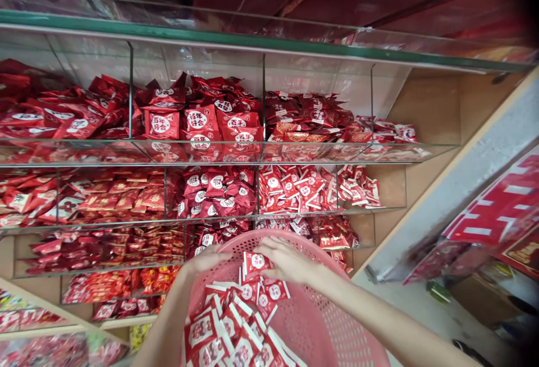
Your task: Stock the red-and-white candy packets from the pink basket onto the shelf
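A pink perforated plastic basket [337, 305] is below my hands, in front of the shelves. Small red-and-white sealed packets [236, 327] are heaped in its left and front part. My right hand [286, 260] reaches over the basket, thumb and fingers bent around a red packet [255, 264] with a white round label. More packets [265, 294] lie just beneath that hand. My left hand [206, 260] is at the basket's far left side, its fingers stretched to the right and slightly blurred; nothing shows in them.
Glass shelves [202, 156] with thin upright dividers [264, 97] hold piles of red packets [197, 125] in several compartments. Matching red-and-white packets [309, 184] fill a middle compartment. A wooden side panel [442, 159] bounds the shelves on the right. Red printed goods [497, 204] hang beyond.
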`<state>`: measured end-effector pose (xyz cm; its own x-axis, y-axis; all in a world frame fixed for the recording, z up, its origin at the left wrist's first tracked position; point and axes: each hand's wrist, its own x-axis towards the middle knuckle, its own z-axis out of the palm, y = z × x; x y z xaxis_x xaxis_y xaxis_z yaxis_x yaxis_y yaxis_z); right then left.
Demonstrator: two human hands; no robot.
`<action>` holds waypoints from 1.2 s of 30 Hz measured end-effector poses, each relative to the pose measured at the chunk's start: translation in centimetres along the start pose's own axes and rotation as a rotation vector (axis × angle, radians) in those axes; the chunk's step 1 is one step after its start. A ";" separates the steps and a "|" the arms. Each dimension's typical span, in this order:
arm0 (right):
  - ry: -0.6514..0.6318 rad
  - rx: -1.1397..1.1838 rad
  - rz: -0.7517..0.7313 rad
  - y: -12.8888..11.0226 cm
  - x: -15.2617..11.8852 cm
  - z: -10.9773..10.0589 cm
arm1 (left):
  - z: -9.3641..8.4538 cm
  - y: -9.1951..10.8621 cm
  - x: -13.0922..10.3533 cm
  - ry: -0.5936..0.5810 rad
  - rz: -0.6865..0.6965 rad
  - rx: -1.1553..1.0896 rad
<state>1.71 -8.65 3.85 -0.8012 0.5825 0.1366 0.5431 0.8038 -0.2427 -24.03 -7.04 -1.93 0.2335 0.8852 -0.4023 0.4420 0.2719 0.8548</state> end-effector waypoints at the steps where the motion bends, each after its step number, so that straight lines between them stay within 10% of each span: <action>1: -0.024 -0.009 0.023 0.4 0.6 1.0 | 0.0 -0.1 -0.2 0.018 0.021 -0.011; 17: -0.053 0.012 0.126 2.5 3.2 7.1 | -0.5 -0.9 -2.1 -0.004 0.350 0.000; 36: 0.097 -0.052 -0.115 0.4 2.8 5.7 | 0.2 -0.3 -2.0 0.025 0.250 0.010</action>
<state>-1.75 -7.35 -1.32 -0.8323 0.4928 0.2537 0.4630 0.8698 -0.1706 -24.44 -9.02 -1.44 0.3154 0.9334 -0.1709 0.3817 0.0401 0.9234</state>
